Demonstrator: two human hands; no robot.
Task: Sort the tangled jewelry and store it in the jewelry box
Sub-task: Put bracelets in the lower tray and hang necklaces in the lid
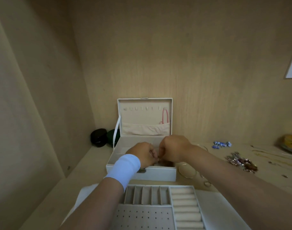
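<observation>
Wood-panelled alcove, pale worktop (pixel 92 163): both your hands work one small piece (pixel 157 158) over the open jewelry box (pixel 158 174).

Your left hand (pixel 142 154) and right hand (pixel 173 149) meet above the box's front-right section. The fingers (pixel 162 153) of each hand are curled and pinched on that same piece. It is too hidden to name or to give its long axis, and it sits directly between the hands, neither nearer. The tangled heap (pixel 241 163) lies well to your right on the worktop, nearer the right hand. Counted: one box, lid upright, one pink cord (pixel 164 116) hung inside; one lifted-out tray (pixel 142 218) nearest you, five narrow slots; one blue bead cluster (pixel 221 144); one bangle (pixel 187 170) just beside the box; two dark cases (pixel 99 137) to its left; one gold dish (pixel 291 143) far right.
</observation>
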